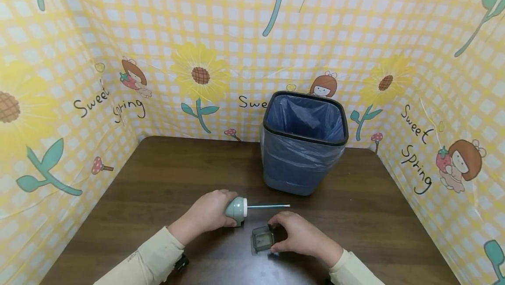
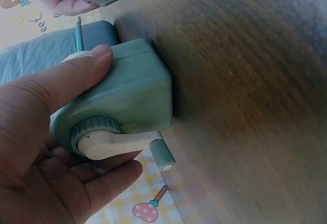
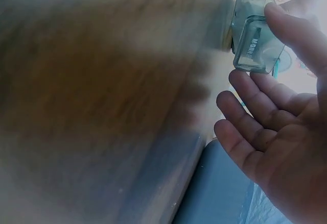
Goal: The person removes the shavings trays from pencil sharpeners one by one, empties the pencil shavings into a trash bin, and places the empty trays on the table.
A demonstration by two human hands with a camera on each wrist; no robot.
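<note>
A green pencil sharpener (image 1: 235, 209) is gripped by my left hand (image 1: 211, 210), low over the brown tabletop. From its white front a teal pencil (image 1: 268, 206) sticks out to the right. In the left wrist view the thumb lies along the sharpener's body, and its cream crank (image 2: 120, 143) with a green knob is visible. My right hand (image 1: 300, 234) pinches a see-through grey shavings drawer (image 1: 260, 241) between thumb and fingers, right of and nearer than the sharpener. The right wrist view shows the drawer (image 3: 255, 38) from the side, with raised lettering; no shavings can be made out in it.
Behind the hands, toward the back right, stands a blue waste bin (image 1: 300, 171) with a black rim and a clear liner bag. Yellow checked sheeting (image 1: 221, 26) with flowers walls the brown table (image 1: 177, 166) on the left, back and right.
</note>
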